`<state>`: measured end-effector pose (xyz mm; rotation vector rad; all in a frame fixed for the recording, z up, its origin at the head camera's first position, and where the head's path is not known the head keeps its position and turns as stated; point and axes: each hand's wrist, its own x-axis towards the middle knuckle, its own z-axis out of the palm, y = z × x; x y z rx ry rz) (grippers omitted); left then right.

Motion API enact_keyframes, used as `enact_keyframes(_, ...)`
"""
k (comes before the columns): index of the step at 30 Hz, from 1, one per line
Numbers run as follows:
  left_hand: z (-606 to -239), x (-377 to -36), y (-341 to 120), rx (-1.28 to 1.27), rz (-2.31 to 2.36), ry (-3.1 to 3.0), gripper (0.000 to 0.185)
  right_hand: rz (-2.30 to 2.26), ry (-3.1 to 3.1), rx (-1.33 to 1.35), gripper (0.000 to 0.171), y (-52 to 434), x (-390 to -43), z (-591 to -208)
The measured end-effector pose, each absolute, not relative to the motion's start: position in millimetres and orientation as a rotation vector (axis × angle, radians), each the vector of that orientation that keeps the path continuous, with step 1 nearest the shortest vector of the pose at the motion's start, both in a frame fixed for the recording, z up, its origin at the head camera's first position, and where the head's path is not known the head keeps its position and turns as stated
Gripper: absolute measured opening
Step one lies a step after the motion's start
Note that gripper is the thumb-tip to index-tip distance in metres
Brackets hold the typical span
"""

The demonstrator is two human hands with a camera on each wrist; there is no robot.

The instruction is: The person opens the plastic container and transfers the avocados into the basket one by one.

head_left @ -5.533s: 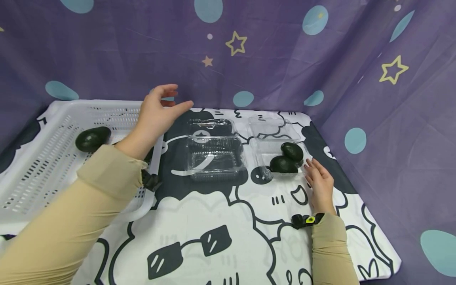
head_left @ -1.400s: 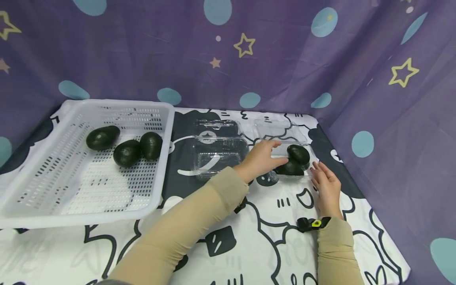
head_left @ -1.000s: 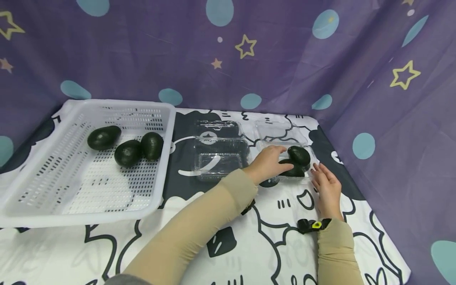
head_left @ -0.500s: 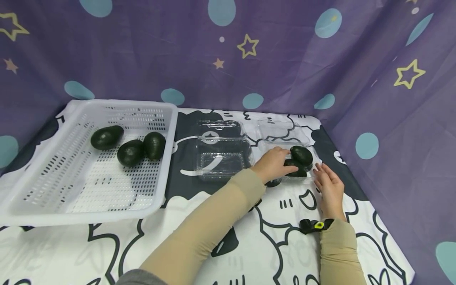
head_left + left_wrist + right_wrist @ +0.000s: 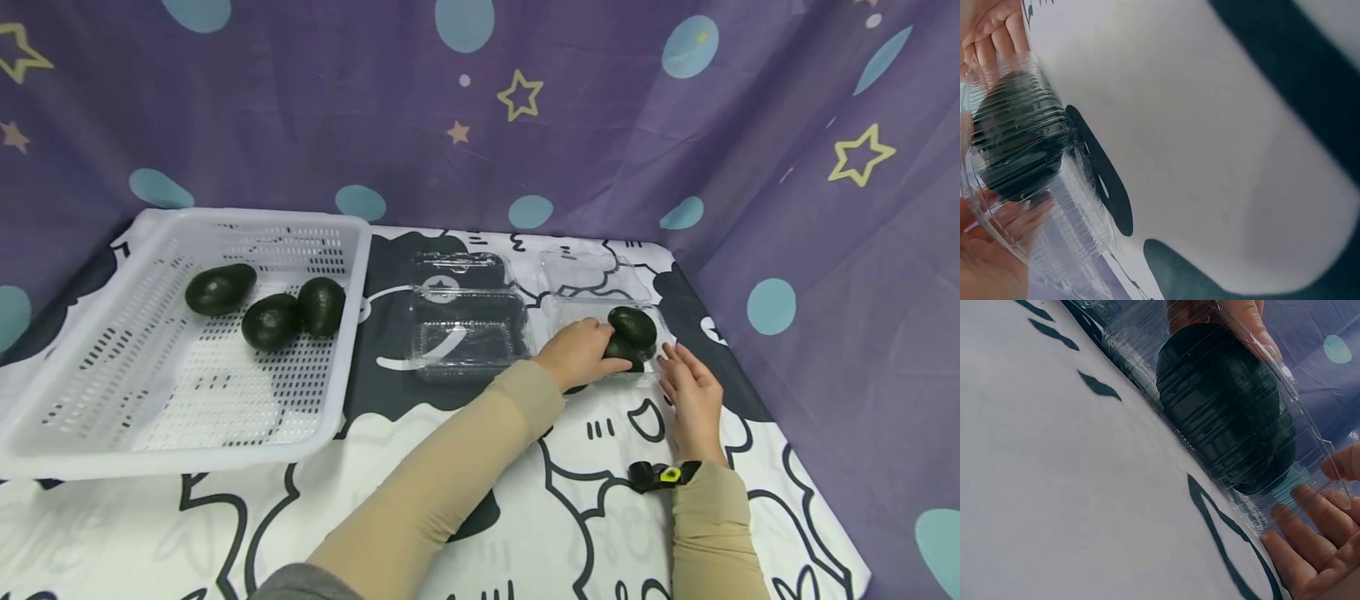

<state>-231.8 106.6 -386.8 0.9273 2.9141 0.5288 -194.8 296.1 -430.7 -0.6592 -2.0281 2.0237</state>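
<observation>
On the right, a clear plastic clamshell box (image 5: pixel 558 310) stands with its lid folded back, holding two dark green avocados. One avocado (image 5: pixel 632 325) lies at the back, overlapping the nearer avocado (image 5: pixel 624 352). My left hand (image 5: pixel 581 354) is inside the box, thumb along the nearer avocado's front and fingers around its left end. Through the ribbed plastic in the right wrist view, that avocado (image 5: pixel 1216 394) shows large, with the left thumb (image 5: pixel 1250 322) at one end. My right hand (image 5: pixel 693 400) rests its loosely bent fingers against the box's right wall.
A second clear clamshell box (image 5: pixel 468 329), lid open, stands to the left. At far left, a white perforated basket (image 5: pixel 348 350) holds three avocados. A purple patterned curtain (image 5: pixel 300 108) hangs behind and to the right of the patterned tablecloth (image 5: pixel 592 525).
My left hand has come from above the basket to the right-hand box, then edged right and lower against the nearer avocado. My right hand stays at the box's side.
</observation>
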Motion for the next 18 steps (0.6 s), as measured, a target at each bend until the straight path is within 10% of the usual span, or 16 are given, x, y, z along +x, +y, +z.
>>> enact_keyframes(18, -387.5, -232.8, 114.5, 0.922, 0.319, 2.920, 0.070, 2.021, -2.021, -0.679, 0.050, 296.2, -196.0, -431.8)
